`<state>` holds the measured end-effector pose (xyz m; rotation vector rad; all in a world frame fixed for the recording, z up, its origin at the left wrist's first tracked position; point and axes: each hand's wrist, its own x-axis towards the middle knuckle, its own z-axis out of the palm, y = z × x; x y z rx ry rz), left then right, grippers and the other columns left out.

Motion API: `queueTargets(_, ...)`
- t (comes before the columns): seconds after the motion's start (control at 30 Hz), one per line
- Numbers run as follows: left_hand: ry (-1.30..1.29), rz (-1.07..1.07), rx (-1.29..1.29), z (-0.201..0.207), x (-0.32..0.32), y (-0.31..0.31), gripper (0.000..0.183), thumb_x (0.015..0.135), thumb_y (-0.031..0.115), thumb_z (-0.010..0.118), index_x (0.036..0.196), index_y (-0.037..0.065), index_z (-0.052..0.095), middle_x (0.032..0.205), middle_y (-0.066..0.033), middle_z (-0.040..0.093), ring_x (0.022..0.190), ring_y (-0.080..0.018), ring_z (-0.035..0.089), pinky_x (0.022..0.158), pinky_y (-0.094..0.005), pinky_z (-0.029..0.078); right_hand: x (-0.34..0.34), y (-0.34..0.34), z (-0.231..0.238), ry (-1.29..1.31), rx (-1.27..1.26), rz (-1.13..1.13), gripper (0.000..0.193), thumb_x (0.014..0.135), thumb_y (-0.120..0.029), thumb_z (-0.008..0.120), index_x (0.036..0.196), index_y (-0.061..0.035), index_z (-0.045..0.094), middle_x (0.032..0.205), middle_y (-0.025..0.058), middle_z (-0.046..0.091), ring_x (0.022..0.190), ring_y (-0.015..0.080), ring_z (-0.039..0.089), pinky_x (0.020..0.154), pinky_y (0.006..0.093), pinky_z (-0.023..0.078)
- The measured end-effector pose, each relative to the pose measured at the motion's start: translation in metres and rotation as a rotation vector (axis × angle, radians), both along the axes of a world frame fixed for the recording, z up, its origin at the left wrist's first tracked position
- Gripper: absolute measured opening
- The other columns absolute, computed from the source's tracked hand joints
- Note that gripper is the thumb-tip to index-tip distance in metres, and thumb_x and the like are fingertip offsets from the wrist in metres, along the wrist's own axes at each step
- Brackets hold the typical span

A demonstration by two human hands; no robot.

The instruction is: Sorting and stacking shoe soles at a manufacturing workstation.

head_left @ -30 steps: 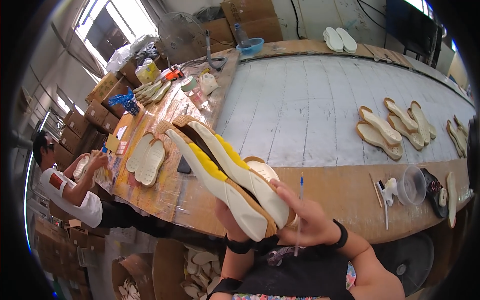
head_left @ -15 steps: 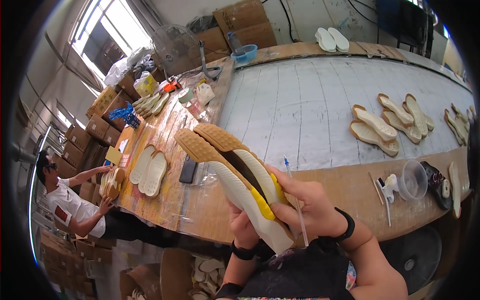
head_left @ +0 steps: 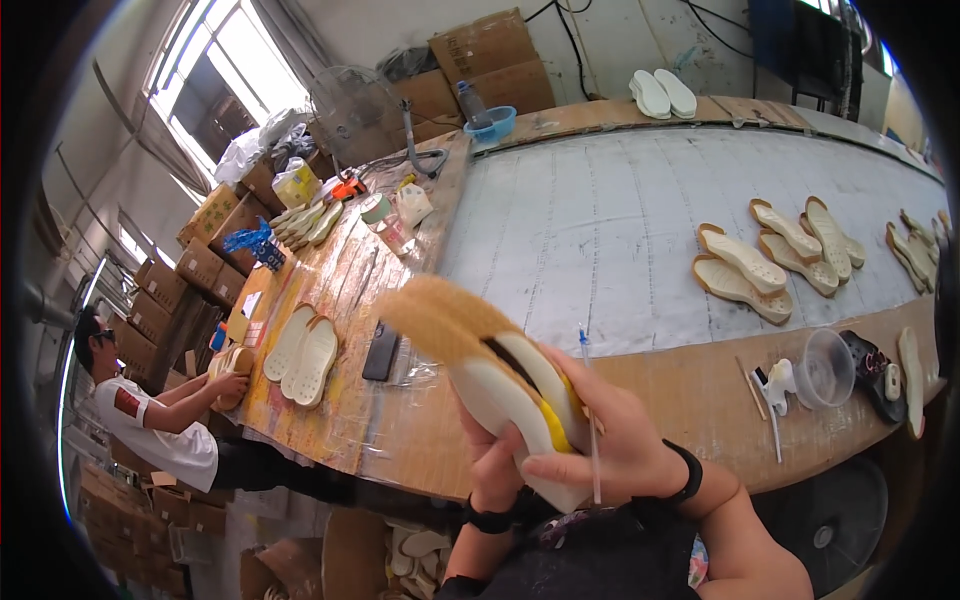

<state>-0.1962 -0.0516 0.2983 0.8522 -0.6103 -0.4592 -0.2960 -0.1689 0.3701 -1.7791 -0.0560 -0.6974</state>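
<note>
A pair of shoe soles [head_left: 500, 405], cream-sided with tan treads and yellow patches, is in both my hands above the near edge of the table. My left hand [head_left: 490, 465] grips the soles from their left side, fingers partly hidden behind them. From the right, my right hand [head_left: 620, 430] closes on the soles near the yellow patches, thumb laid across the side. A thin clear pen [head_left: 596, 450] with a blue tip stands upright between the fingers of that hand. The far tan ends of the soles are blurred, and a dark gap shows between the two.
Several cream soles [head_left: 740, 260] lie on the white work surface at right. Closer in are a clear plastic cup [head_left: 826, 368] and a white brush-like tool [head_left: 775, 385]. On the left are a phone [head_left: 380, 350], another sole pair [head_left: 308, 360], and a co-worker [head_left: 155, 420] handling soles.
The soles have tilted and been pressed closer together, their gap narrowing. My right thumb has moved down along the side. The co-worker's hands have come together on the soles they hold.
</note>
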Motion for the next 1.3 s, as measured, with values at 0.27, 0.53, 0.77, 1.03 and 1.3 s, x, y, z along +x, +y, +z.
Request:
queueTargets(0.27, 0.211, -0.187, 0.398, 0.021, 0.052, 0.008, 0.053, 0.086, 0.004, 0.045, 0.133, 0.003, 0.022, 0.123, -0.0121, 0.044, 0.105, -0.0186, 0.050, 0.087, -0.0290, 0.043, 0.034, -0.064, -0.105, 0.345, 0.526, -0.005, 0.052, 0.088, -0.026, 0.051, 0.129, 0.0009, 0.033, 0.124, 0.0116, 0.046, 0.110, 0.0179, 0.047, 0.092, 0.0298, 0.036)
queueTargets(0.53, 0.328, -0.271, 0.462, -0.031, 0.062, 0.037, 0.050, 0.088, 0.004, 0.044, 0.134, 0.003, 0.024, 0.120, -0.0085, 0.046, 0.104, -0.0136, 0.050, 0.086, -0.0266, 0.043, 0.053, -0.010, -0.187, 0.560, 0.571, 0.187, 0.050, 0.086, -0.027, 0.053, 0.124, 0.0033, 0.039, 0.114, 0.0156, 0.052, 0.104, 0.0200, 0.049, 0.089, 0.0300, 0.039)
queueTargets(0.77, 0.360, -0.070, 0.446, -0.075, 0.076, 0.114, 0.045, 0.090, 0.011, 0.044, 0.133, 0.005, 0.030, 0.124, -0.0080, 0.046, 0.106, -0.0151, 0.050, 0.087, -0.0274, 0.043, 0.059, 0.010, -0.183, 0.508, 0.436, 0.083, 0.066, 0.080, -0.028, 0.062, 0.127, 0.0061, 0.031, 0.113, 0.0169, 0.051, 0.101, 0.0211, 0.051, 0.086, 0.0324, 0.041)
queueTargets(1.03, 0.704, -0.021, 0.348, -0.093, 0.064, 0.148, 0.024, 0.090, 0.011, 0.044, 0.111, 0.002, 0.051, 0.102, -0.0069, 0.058, 0.087, -0.0168, 0.059, 0.075, -0.0285, 0.050, 0.065, 0.031, -0.180, 0.739, 0.220, 0.194, 0.054, 0.079, -0.036, 0.062, 0.114, 0.0028, 0.047, 0.106, 0.0189, 0.056, 0.098, 0.0276, 0.055, 0.084, 0.0340, 0.042)
queueTargets(1.3, 0.915, -0.152, 0.288, -0.119, 0.065, 0.165, 0.032, 0.092, 0.023, 0.043, 0.116, 0.002, 0.046, 0.106, -0.0098, 0.056, 0.092, -0.0189, 0.057, 0.077, -0.0292, 0.049, 0.081, 0.018, -0.176, 0.762, 0.431, 0.497, 0.051, 0.082, -0.042, 0.056, 0.109, 0.0006, 0.052, 0.098, 0.0089, 0.060, 0.085, 0.0152, 0.057, 0.075, 0.0284, 0.046)
